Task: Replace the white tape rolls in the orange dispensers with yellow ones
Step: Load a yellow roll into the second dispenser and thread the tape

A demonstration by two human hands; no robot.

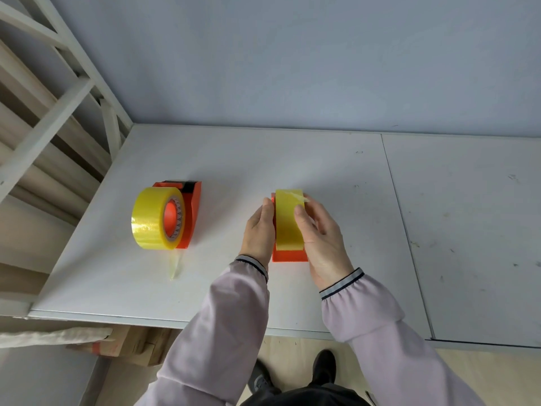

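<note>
Standing at a pale grey surface (292, 159) set against a plain wall, a person works with both hands on tape dispensers.

Left hand (259, 230) lies flat against the near orange dispenser (288, 255); right hand (322, 238), its grip loosely spread, cups the yellow roll (288, 218) seated in it. Well apart to the left, a second orange dispenser (191, 212) holds another yellow roll (149, 221), tape trailing toward the surface edge.
</note>
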